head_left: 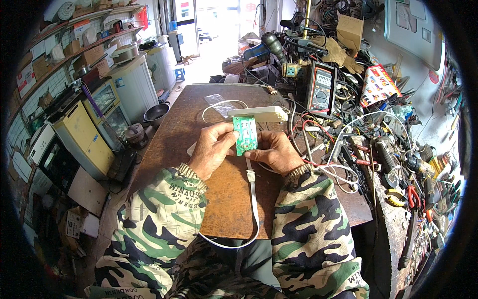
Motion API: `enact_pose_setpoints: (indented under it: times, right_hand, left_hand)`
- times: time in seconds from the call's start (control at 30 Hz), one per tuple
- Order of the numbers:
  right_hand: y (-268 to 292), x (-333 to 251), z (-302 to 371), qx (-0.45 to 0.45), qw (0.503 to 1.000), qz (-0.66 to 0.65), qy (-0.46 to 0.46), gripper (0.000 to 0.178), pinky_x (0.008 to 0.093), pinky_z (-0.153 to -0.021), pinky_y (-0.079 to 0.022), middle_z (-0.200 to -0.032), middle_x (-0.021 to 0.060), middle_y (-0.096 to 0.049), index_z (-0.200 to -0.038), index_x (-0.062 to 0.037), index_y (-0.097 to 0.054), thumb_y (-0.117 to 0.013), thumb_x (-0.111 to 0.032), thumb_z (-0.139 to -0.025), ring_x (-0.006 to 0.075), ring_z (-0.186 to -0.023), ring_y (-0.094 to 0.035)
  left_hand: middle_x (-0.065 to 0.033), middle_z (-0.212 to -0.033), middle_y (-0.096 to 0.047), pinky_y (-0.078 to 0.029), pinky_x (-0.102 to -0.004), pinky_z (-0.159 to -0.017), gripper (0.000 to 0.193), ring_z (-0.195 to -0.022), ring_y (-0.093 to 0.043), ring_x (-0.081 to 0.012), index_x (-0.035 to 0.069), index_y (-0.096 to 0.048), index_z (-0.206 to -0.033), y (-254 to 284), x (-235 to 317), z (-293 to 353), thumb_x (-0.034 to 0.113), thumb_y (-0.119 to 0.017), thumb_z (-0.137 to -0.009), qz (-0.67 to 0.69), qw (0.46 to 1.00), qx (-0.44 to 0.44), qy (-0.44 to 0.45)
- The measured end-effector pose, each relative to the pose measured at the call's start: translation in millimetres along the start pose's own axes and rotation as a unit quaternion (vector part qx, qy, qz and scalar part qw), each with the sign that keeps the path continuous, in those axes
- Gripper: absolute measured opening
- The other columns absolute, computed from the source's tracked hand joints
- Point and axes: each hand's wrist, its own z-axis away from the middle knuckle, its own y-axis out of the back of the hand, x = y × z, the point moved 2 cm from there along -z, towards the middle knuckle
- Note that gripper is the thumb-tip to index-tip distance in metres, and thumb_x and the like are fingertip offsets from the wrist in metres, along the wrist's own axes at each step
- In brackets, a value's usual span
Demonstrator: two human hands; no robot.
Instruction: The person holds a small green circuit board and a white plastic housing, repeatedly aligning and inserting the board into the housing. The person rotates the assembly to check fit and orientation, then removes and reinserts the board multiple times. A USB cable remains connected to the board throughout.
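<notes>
Circuit board, green, sits in the head view between left hand and right hand, touching both, above the tabletop, long axis pointing away from the wearer. Both hands are pinched nearly closed on it: left at its left edge, right at its lower right corner. Lettering marks the camouflage sleeves; a multimeter displays digits.
</notes>
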Motion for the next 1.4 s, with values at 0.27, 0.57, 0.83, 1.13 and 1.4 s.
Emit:
enact_pose_setpoints:
  times: [0.27, 0.57, 0.83, 1.13, 1.4]
  right_hand:
    - [0, 0, 0, -0.001, 1.000, -0.010, -0.002, 0.030, 0.0270, -0.077, -0.054, -0.096, 0.0082, -0.071, -0.108, 0.0054, -0.065, -0.077, -0.001, -0.081, 0.0125, -0.084, -0.066]
    - [-1, -2, 1, -0.001, 1.000, -0.019, -0.002, 0.030, 0.0272, -0.077, -0.054, -0.095, 0.0082, -0.071, -0.107, 0.0051, -0.065, -0.077, 0.000, -0.080, 0.0129, -0.084, -0.066]
    - [-3, -3, -1, -0.003, 1.000, -0.010, 0.000, 0.033, 0.0266, -0.079, -0.054, -0.096, 0.0080, -0.071, -0.109, 0.0053, -0.065, -0.078, 0.000, -0.079, 0.0129, -0.086, -0.066]
    - [-3, 5, -5, -0.019, 1.000, -0.014, 0.002, 0.037, 0.0297, -0.083, -0.053, -0.101, 0.0101, -0.072, -0.115, 0.0045, -0.066, -0.076, -0.001, -0.080, 0.0147, -0.090, -0.066]
    - [-2, -4, 0, -0.010, 1.000, -0.018, 0.002, 0.032, 0.0275, -0.080, -0.054, -0.098, 0.0085, -0.071, -0.110, 0.0057, -0.065, -0.076, 0.001, -0.081, 0.0137, -0.087, -0.066]
  left_hand:
    - [-0.0047, -0.103, -0.068, -0.057, -0.0261, -0.070, 0.023, -0.086, -0.065, -0.0095, 0.000, -0.064, -0.114, 0, -1, 0, 0.015, -0.059, -0.098, -0.007, 1.000, 0.000, 0.001]
    - [-0.0038, -0.102, -0.068, -0.056, -0.0254, -0.069, 0.022, -0.086, -0.064, -0.0088, 0.001, -0.065, -0.113, 1, 0, 0, 0.016, -0.059, -0.097, -0.011, 1.000, 0.001, 0.000]
    - [-0.0044, -0.101, -0.069, -0.056, -0.0251, -0.068, 0.023, -0.085, -0.065, -0.0091, -0.001, -0.065, -0.114, 3, 4, 3, 0.015, -0.059, -0.097, -0.006, 1.000, 0.005, -0.003]
    - [-0.0047, -0.103, -0.068, -0.057, -0.0264, -0.070, 0.023, -0.086, -0.065, -0.0100, 0.000, -0.064, -0.115, 6, -5, 1, 0.015, -0.059, -0.098, -0.008, 1.000, 0.006, -0.001]
    - [-0.0045, -0.103, -0.068, -0.057, -0.0260, -0.071, 0.024, -0.087, -0.065, -0.0097, 0.000, -0.065, -0.115, 1, 6, 2, 0.016, -0.059, -0.098, -0.010, 1.000, -0.001, -0.004]
